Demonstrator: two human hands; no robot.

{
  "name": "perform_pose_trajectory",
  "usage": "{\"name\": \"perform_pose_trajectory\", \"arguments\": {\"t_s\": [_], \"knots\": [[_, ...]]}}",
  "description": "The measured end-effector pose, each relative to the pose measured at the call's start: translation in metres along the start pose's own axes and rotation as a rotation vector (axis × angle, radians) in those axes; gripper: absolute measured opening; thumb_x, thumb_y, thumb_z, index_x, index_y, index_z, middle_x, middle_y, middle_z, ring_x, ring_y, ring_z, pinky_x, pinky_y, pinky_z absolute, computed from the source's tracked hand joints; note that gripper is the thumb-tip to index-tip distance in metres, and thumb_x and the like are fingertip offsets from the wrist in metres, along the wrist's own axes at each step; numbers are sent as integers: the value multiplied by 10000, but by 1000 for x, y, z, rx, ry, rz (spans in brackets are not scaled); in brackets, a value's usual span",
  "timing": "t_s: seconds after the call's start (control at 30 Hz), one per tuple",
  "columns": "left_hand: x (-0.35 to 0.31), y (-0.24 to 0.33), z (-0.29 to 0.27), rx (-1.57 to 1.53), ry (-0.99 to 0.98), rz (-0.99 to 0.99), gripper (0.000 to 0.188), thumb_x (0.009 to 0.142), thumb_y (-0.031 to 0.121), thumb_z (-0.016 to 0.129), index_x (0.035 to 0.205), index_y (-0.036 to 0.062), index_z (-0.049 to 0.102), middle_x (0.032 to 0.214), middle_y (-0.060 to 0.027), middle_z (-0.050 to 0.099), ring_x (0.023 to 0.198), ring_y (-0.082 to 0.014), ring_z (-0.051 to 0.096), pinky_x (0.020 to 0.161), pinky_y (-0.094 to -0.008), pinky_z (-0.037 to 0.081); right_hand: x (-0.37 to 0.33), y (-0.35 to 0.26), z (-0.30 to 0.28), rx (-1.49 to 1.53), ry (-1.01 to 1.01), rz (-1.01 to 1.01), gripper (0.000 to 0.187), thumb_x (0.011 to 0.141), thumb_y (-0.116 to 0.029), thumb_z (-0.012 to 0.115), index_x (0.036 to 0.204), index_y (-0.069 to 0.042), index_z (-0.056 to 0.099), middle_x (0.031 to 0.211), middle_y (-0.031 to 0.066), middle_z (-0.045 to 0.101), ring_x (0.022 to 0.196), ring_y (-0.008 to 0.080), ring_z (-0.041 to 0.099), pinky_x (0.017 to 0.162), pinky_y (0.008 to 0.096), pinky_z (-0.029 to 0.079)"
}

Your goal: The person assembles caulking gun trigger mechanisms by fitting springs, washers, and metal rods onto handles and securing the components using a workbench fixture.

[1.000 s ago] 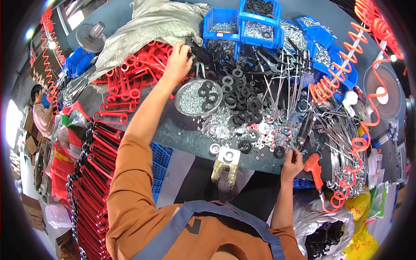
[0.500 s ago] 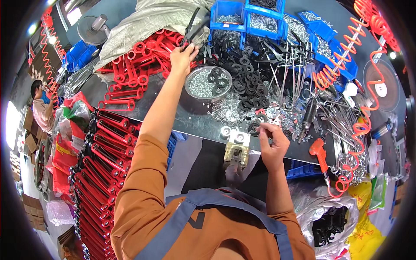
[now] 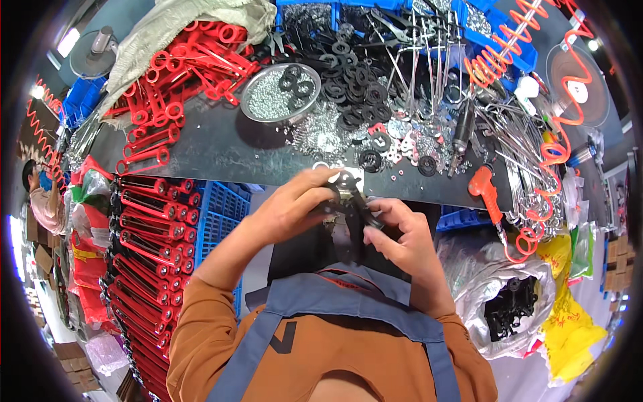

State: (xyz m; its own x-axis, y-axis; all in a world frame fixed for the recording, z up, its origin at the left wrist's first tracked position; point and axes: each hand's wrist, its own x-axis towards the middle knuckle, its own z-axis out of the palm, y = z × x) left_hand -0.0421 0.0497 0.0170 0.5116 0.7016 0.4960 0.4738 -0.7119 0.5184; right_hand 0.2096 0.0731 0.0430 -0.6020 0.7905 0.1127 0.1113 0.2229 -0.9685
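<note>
Both hands are together over the front edge of the bench. They hold a dark, elongated black part [image 3: 360, 204] with a rounded upper end; motion blurs it and its exact kind cannot be made out. My left hand [image 3: 295, 206] is closed on its upper end, beside the small metal fixture [image 3: 358, 175] at the table edge. On the other side, my right hand [image 3: 405, 242] pinches the lower end between thumb and fingers. Most of the fixture lies hidden behind the hands and the part. Black rings [image 3: 370, 160] lie just beyond it.
A metal bowl [image 3: 250, 114] of small fasteners and a pile of red handles [image 3: 151, 137] stand at left. Beyond are black washers [image 3: 362, 94]. At right are a black power driver [image 3: 463, 127], an orange air gun [image 3: 483, 187] and a sack of black parts [image 3: 462, 285].
My left hand has come back from beside the red pile to the table edge, bringing the black part. My right hand has moved slightly lower and now grips it too. The view has shifted.
</note>
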Motion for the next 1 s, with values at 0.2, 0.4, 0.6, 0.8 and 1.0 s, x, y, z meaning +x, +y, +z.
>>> {"name": "perform_pose_trajectory", "arguments": {"t_s": [0.2, 0.4, 0.6, 0.8, 1.0], "knots": [[-15, 34, 49, 89, 230, -236, 726, 673, 72, 773, 1302, 13, 414, 1202, -248, 524, 1122, -398, 537, 994, -495, 398, -5, 17, 45, 108, 100, 100, 290, 856, -89, 651, 1100, 18, 535, 825, 75, 675, 745, 72, 615, 630, 237, 503], [-23, 22, 37, -933, 471, -746, 566, 808, -136, 514, 1326, -8, 324, 1287, -183, 520, 1072, -181, 566, 915, -301, 485, 66, 77, -12, -699, 294, -397, 181, 783, 33, 647, 948, -40, 662, 869, 97, 660, 760, 232, 623, 682, 322, 508], [-23, 26, 29, -1107, 336, -694, 543, 812, -121, 485, 1330, -26, 352, 1318, -194, 500, 1126, -208, 559, 959, -323, 457, 110, 102, -25, -1019, -144, -583, 174, 718, 12, 639, 879, -56, 647, 936, 70, 645, 846, 264, 603, 737, 348, 506], [-16, 28, 52, -876, 598, -717, 326, 891, -6, 591, 1201, -42, 500, 1144, -148, 620, 1032, -188, 610, 930, -318, 472, 63, 64, -8, 92, 334, -248, 105, 807, 42, 663, 904, 19, 632, 970, 83, 615, 789, 113, 615, 670, 248, 509], [0, 31, 70, -851, 584, -649, 317, 858, 22, 662, 1146, -32, 541, 1091, -77, 599, 1015, -121, 571, 898, -274, 463, 18, 43, 29, 211, 350, -275, 130, 781, 106, 668, 897, 56, 636, 999, 122, 622, 835, 119, 623, 685, 227, 517]]}}
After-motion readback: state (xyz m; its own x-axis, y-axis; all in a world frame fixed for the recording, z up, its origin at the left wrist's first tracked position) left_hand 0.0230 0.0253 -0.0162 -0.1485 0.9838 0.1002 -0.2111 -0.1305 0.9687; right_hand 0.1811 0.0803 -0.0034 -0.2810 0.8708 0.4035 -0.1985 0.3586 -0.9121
